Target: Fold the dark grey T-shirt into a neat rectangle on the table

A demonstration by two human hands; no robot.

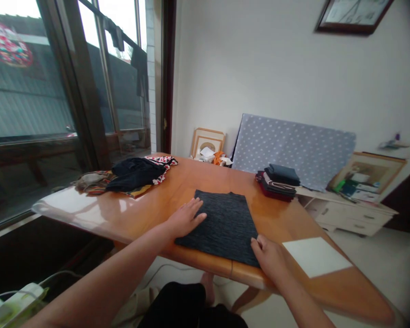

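Note:
A dark grey heathered garment (pixel 222 223) lies flat on the wooden table (pixel 177 182) in front of me, its near edge along the table's front. It looks folded, and its exact kind cannot be told. My left hand (pixel 187 218) rests with fingers stretched out over the garment's left side. At the right edge, near the lower corner, my right hand (pixel 268 255) has its fingers curled on the cloth and pinches it. A white rectangular sheet (pixel 317 256) lies to the right of that hand.
A loose heap of clothes (pixel 133 175) lies at the back left. At the back right stands a neat stack of folded clothes (pixel 280 182). Behind the table are a white low cabinet (pixel 355 218) and a grey dotted cloth-covered panel (pixel 294 148). Glass windows (pixel 30 91) stand left.

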